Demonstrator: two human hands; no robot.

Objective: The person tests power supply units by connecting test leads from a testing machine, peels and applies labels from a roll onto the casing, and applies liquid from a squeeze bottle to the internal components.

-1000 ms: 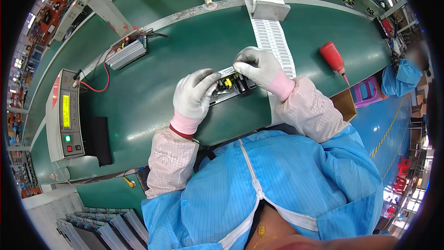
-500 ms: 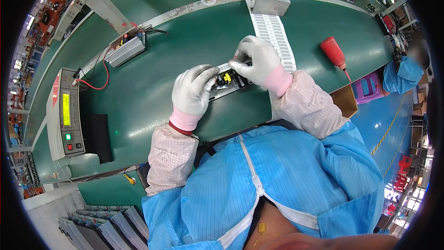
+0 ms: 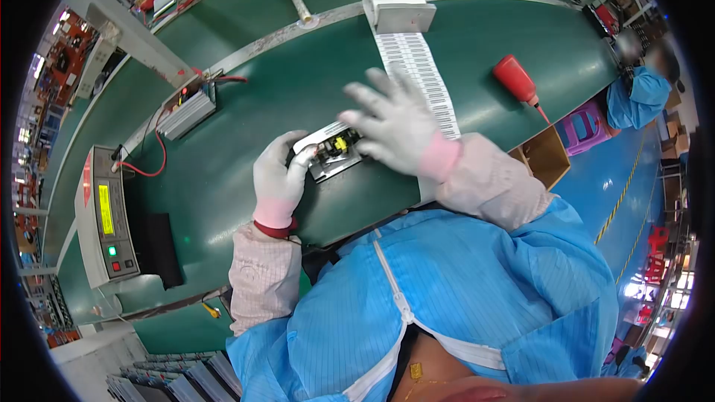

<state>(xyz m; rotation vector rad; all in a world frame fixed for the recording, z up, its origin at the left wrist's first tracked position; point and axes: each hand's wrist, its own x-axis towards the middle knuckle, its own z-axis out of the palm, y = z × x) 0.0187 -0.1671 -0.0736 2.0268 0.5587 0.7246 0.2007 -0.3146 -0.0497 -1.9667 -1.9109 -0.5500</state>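
My left hand (image 3: 278,181), in a white glove, grips the left end of a power supply unit (image 3: 337,167), a metal tray with a yellow-and-black transformer on its board. Thumb and fingers close on its edge above the green table. My right hand (image 3: 395,120), also gloved, is open with fingers spread, beside and partly over the unit's right end. Its fingers are slightly blurred, and whether they touch the unit I cannot tell. Just beyond the right hand runs a strip of printed labels (image 3: 418,59), coming from a roll in a metal holder (image 3: 402,18).
A red squeeze bottle (image 3: 515,79) lies at the right, near a cardboard box (image 3: 547,160) and a purple stool (image 3: 586,128). On the left are a tester with a yellow display (image 3: 106,212) and a finned metal unit (image 3: 188,115) with a red wire. A co-worker (image 3: 639,100) sits far right.
My right hand has opened from a pinch at the unit and spread its fingers. The left hand still holds the unit, now tilted more steeply. The whole view has shifted slightly.
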